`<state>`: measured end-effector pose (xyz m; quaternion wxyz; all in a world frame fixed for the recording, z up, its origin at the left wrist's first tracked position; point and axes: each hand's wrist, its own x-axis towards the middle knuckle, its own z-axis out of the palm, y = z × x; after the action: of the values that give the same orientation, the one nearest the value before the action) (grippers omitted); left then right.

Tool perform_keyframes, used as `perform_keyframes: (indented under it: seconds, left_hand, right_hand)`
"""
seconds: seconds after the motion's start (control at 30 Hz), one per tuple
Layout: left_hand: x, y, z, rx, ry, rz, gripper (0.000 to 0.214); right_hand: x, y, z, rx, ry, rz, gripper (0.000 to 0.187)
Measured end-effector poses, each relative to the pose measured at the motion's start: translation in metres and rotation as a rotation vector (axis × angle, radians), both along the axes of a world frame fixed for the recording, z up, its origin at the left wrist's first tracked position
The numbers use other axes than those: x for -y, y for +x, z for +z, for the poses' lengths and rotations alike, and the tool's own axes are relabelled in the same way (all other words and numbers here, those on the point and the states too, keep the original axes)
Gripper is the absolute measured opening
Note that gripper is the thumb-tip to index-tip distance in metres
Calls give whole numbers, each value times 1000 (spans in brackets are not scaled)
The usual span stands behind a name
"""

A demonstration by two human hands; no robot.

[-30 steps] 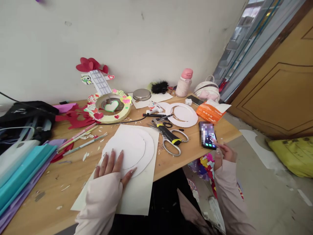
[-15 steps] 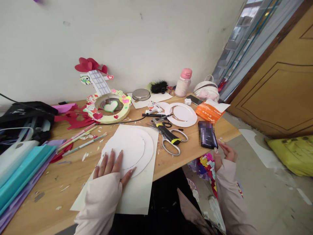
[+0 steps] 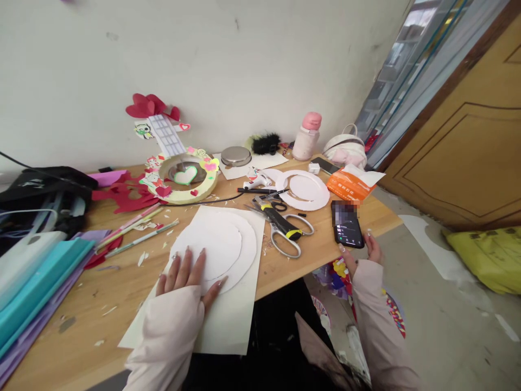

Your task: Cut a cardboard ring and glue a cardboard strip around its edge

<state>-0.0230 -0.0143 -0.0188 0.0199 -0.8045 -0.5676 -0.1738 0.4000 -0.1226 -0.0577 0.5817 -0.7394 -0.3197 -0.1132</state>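
My left hand [image 3: 185, 277] lies flat with fingers spread on a round white paper disc [image 3: 222, 239], pressing it on a larger white disc [image 3: 248, 247]. Under both is a cream sheet of paper [image 3: 228, 331] reaching past the table's near edge. On the right, my right hand [image 3: 362, 254] is at the near end of a smartphone [image 3: 348, 231] lying on the table. Its thumb and fingers are apart, one to each side of the lit phone's lower corners; whether they touch it I cannot tell. Scissors [image 3: 291, 239] and a black-and-yellow cutter [image 3: 280, 220] lie between the hands.
A decorated paper ring [image 3: 183, 195] stands at the back left. A glue gun [image 3: 257, 183], a white paper ring [image 3: 321, 201], an orange tissue pack [image 3: 352, 184] and a pink bottle [image 3: 307, 138] stand farther back. Teal folded paper [image 3: 49, 282] and scraps lie left.
My right hand has shifted left, its thumb and fingers now at both sides of the phone's near end. The phone screen shows a different display. My left hand stays put.
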Motion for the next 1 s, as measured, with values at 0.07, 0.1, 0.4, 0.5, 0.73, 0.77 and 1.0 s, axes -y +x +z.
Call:
perform_keyframes:
  seconds: [0.07,0.1,0.4,0.5,0.73,0.77,1.0]
  left_hand:
    - [0,0,0,0,7,2,62]
    - [0,0,0,0,8,-2,62]
    - [1,1,3,-7,4,-1,62]
    - [0,1,3,-18,-8,-8,63]
    - [1,9,13,-56,-29,29,63]
    - [2,10,13,-60,-27,29,63]
    - [1,9,12,-45,-17,23,63]
  right_hand:
    - [1,2,0,28,-18,-21,103]
    - [1,2,1,49,-34,-39,100]
    - [3,-1,11,100,-105,-79,87]
    - [2,8,2,93,-75,-78,79]
    - [6,35,-9,121,-145,-70,77]
    - [7,36,-8,138,-168,-73,76]
    - [7,31,-2,176,-188,-99,74]
